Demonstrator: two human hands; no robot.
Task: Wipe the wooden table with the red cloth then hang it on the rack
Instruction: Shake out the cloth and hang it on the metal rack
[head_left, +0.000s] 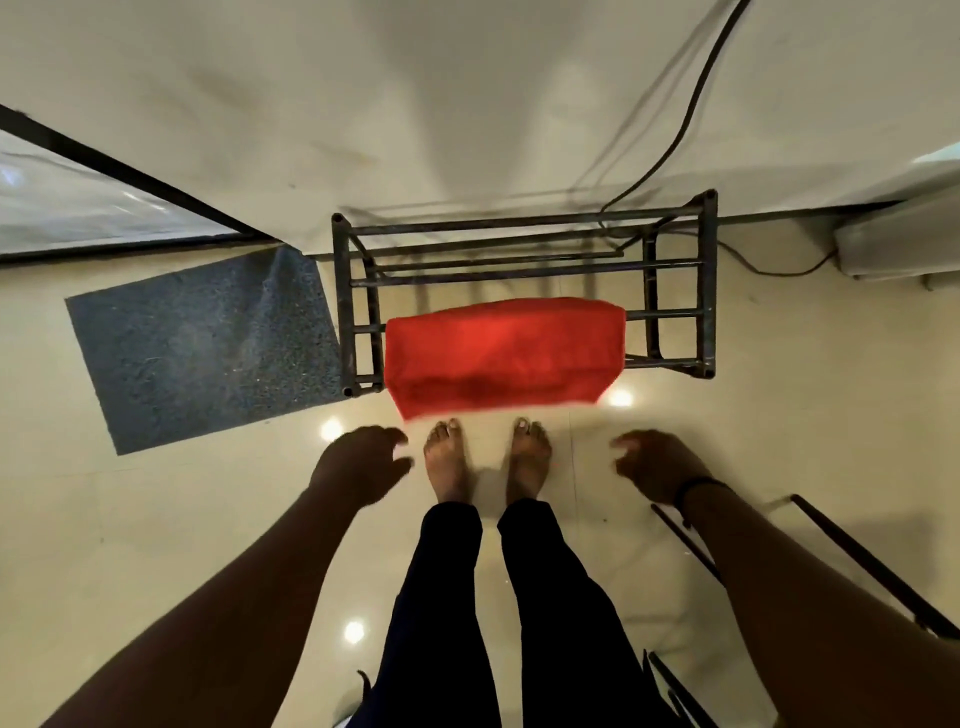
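The red cloth (501, 356) hangs folded over the front bars of the dark metal rack (675, 317), which stands against the white wall. My left hand (363, 465) hovers below the cloth's left corner, fingers apart, holding nothing. My right hand (657, 465), with a dark band on its wrist, hovers below the cloth's right corner, also empty with spread fingers. Neither hand touches the cloth. The wooden table is out of view.
A grey floor mat (202, 348) lies left of the rack. A black cable (680, 130) runs down the wall behind the rack. Black metal bars (857, 561) stand at the lower right. My bare feet (485, 460) stand on the glossy tile floor just before the rack.
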